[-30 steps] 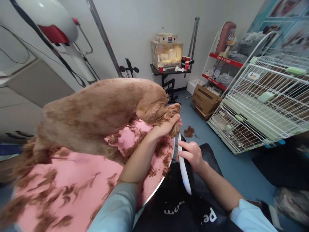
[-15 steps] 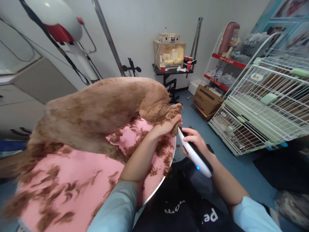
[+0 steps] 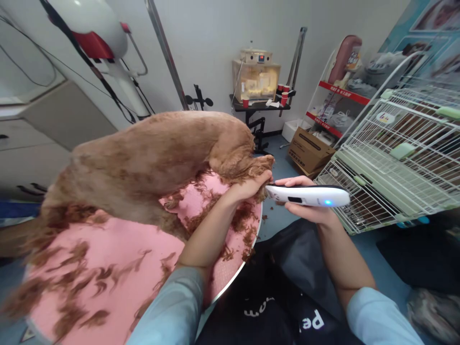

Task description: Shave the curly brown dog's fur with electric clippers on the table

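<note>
A closely clipped brown dog is on a round pink-topped table, its body stretching from left to right. My left hand is closed on the shaggier end of the dog at the table's right edge; whether this is its head or a paw I cannot make out. In my right hand is a white and black hair clipper with a lit blue light. It lies level, its blade end pointing left, against or very near the fur by my left hand. Loose cut hair is scattered over the table.
White wire cages and a cardboard box stand to the right. A shelf rack is behind them. At the back, a lit clear cabinet sits on a black stand. A white and red dryer hangs upper left.
My right hand has rolled the clipper from a steep slant to nearly level, swinging its rear end up and right so its white face shows. My left hand keeps its hold on the dog.
</note>
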The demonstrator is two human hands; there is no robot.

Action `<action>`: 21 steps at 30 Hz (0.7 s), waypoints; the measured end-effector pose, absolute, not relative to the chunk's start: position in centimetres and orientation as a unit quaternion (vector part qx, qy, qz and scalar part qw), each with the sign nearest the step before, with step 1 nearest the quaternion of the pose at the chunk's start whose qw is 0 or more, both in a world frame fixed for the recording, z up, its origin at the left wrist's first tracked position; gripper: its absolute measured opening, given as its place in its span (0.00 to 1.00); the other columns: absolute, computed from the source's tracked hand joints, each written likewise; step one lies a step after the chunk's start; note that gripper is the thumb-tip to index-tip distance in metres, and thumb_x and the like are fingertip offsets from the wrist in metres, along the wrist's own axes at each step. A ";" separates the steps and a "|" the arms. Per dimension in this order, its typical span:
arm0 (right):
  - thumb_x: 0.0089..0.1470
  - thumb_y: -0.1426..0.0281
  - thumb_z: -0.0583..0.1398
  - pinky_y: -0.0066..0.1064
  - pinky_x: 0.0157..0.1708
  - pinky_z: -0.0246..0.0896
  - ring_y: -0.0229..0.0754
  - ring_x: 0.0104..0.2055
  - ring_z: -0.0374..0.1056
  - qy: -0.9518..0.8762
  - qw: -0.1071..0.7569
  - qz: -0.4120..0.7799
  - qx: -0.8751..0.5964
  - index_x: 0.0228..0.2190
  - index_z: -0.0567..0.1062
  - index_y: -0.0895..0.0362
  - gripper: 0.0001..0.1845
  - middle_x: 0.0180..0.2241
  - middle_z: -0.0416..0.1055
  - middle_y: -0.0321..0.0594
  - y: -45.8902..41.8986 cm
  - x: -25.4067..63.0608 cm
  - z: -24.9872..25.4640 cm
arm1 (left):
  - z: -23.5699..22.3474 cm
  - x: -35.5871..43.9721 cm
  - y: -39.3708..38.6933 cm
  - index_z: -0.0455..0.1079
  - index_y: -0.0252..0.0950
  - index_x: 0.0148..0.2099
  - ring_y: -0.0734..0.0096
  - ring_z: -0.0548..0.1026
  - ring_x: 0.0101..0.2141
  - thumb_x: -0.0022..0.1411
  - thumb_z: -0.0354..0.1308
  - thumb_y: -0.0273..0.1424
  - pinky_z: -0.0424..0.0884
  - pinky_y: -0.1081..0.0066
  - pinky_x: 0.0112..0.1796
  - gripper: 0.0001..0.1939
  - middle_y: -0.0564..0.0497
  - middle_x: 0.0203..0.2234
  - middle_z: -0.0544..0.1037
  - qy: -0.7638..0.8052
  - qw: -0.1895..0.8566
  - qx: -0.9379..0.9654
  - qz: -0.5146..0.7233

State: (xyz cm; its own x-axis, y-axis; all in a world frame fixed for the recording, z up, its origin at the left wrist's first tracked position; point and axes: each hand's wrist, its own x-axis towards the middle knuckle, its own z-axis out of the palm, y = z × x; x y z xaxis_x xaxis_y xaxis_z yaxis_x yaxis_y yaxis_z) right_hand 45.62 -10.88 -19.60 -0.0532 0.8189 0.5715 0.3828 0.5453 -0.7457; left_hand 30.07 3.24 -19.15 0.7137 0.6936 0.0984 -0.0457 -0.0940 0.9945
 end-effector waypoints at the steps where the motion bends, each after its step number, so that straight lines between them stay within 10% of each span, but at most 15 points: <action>1: 0.55 0.66 0.67 0.44 0.50 0.75 0.49 0.53 0.76 -0.715 0.513 0.199 -0.431 0.47 0.72 0.52 0.19 0.51 0.78 0.48 -10.8 45.4 -19.4 | -19.3 30.1 3.3 0.72 0.36 0.27 0.74 0.72 0.29 0.64 0.56 0.33 0.69 0.74 0.35 0.14 0.53 0.25 0.75 0.239 0.633 0.677 0.290; 21: 0.49 0.70 0.71 0.37 0.38 0.79 0.50 0.48 0.78 -0.683 0.550 -0.121 -0.465 0.52 0.67 0.50 0.31 0.54 0.75 0.50 -13.9 37.8 -29.3 | -18.6 30.4 1.6 0.73 0.33 0.35 0.71 0.80 0.29 0.68 0.57 0.40 0.75 0.74 0.32 0.15 0.48 0.31 0.83 0.305 0.740 0.545 0.248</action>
State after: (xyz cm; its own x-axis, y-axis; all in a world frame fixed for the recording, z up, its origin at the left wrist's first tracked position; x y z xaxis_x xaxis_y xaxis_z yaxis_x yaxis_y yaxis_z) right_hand 37.82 -13.90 -29.35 0.0369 0.5021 0.8640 0.7692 0.5377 -0.3453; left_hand 30.36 1.60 -18.59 0.6909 0.7001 -0.1800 -0.0353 0.2815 0.9589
